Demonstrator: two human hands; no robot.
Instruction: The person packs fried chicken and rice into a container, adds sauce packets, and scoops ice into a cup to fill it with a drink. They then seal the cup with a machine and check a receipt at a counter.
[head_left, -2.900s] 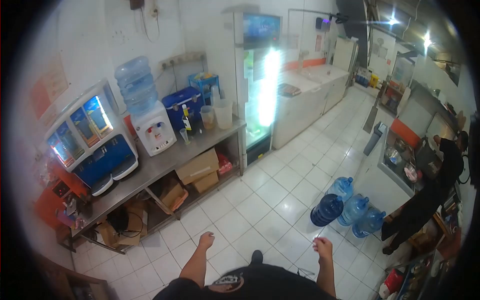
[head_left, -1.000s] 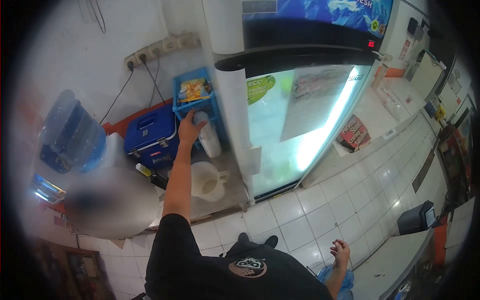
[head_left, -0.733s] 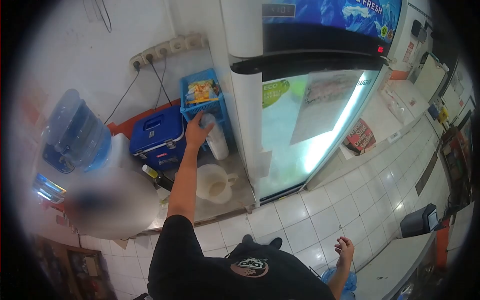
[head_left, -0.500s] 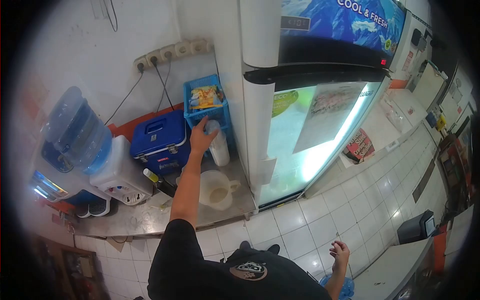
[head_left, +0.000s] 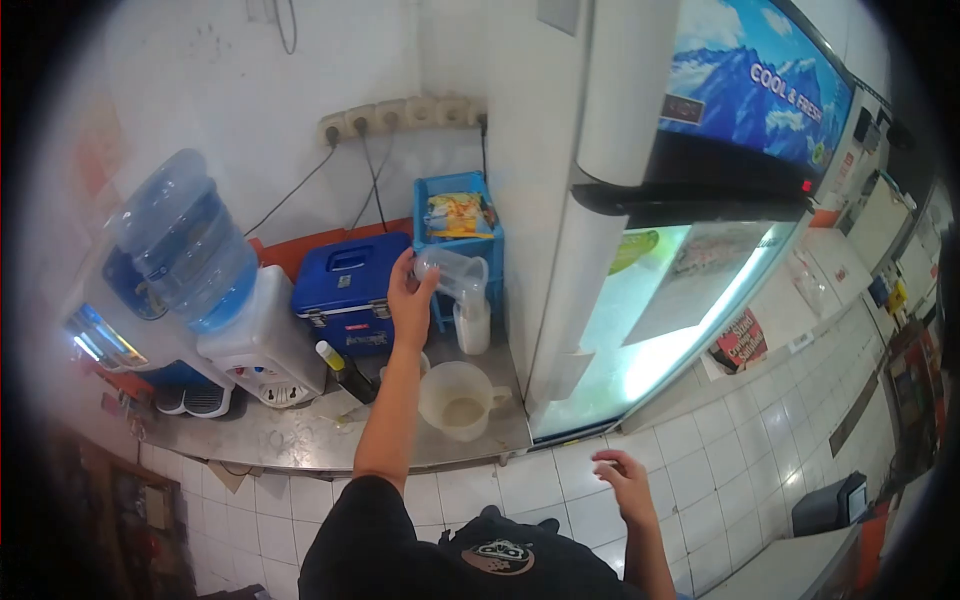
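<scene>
A: What is differing from half a second ago?

B: Back then the left hand [head_left: 410,297] was resting on top of the stack of cups [head_left: 472,325]. Now one cup [head_left: 455,272] is sitting clear of the stack, lifted and tipped onto its side, mouth pointing right. The right hand [head_left: 625,476] is also riding higher than before.

A: Left hand, how is it standing?

B: Fingers are closing around the cup's base end and gripping it. The cup is hanging in front of the blue basket [head_left: 478,243], just above the stack and beside the blue cooler [head_left: 348,290].

A: Right hand?

B: Loosely spread, palm down, touching nothing, hovering over the floor tiles near the fridge [head_left: 600,200].

A: Below the cup?

B: A pitcher [head_left: 456,400] is standing on the counter [head_left: 290,440].
</scene>
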